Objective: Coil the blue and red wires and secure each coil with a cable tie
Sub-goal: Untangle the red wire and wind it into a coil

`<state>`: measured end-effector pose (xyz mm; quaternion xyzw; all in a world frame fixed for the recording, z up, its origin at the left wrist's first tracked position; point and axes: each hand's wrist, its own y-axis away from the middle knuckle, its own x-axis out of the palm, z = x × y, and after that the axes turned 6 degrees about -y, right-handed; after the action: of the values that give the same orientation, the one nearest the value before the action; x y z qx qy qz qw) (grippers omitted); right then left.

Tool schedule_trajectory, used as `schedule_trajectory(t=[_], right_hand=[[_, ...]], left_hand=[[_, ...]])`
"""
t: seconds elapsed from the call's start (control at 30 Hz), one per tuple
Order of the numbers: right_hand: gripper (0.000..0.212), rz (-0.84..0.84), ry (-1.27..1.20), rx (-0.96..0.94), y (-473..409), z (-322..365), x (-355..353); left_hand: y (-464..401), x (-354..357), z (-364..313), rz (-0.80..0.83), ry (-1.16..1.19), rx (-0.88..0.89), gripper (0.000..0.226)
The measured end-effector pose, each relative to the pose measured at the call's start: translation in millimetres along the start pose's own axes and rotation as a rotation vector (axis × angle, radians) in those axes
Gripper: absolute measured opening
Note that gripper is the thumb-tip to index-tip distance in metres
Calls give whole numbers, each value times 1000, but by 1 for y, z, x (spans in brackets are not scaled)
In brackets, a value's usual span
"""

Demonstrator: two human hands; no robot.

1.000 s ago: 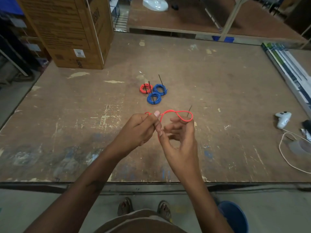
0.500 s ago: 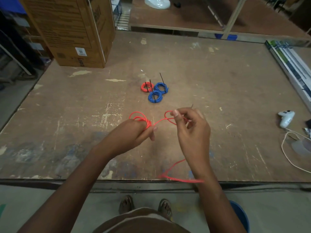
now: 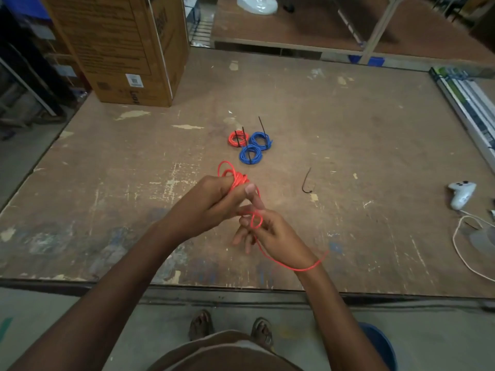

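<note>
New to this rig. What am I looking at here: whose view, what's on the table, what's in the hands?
There is no robot here: a person works with two bare hands, and the one picture comes from a wide-angle camera on their head, looking forward and down, so you also see their feet.

The left hand holds a bunch of red wire already wound into loops. The right hand pinches the loose end of the same wire, which trails across the wrist.

On the worn wooden table lie three finished coils, one red coil and two blue coils, each with a black tie sticking up. A spare black cable tie lies loose to the right. Further off are a cardboard box and a white controller.
</note>
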<state>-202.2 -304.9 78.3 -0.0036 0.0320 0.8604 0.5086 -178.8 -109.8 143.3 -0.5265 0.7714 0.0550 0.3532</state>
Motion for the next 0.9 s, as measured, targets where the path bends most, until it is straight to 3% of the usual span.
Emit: schedule_trajectory(t=[0.13, 0.2, 0.37, 0.47, 0.53, 0.6, 0.67, 0.73, 0.9], right_hand=[[26, 163, 27, -25, 11, 5, 9], [26, 178, -110, -58, 18, 13, 11], [20, 140, -763, -127, 17, 28, 12], [17, 156, -1315, -250, 14, 31, 18], [26, 61, -1593, -278, 9, 30, 19], [34, -104, -1705, -232, 2, 25, 15], [42, -231, -1660, -165, -5, 20, 9], [50, -285, -1449, -123, -9, 15, 7], [53, -481, -184, -284, -8, 18, 16]], left_hand=[[-6, 7, 14, -146, -97, -89, 39], [-7, 11, 21, -171, -194, -113, 38], [-2, 22, 32, -218, -163, -188, 37], [3, 28, 37, -223, -231, -205, 38], [6, 29, 40, -197, -230, -202, 38], [12, 28, 36, -141, -202, -174, 38], [17, 25, 28, -66, -165, -148, 40], [20, 18, 21, 25, -56, -163, 42], [20, 0, 3, 151, 218, -153, 48]])
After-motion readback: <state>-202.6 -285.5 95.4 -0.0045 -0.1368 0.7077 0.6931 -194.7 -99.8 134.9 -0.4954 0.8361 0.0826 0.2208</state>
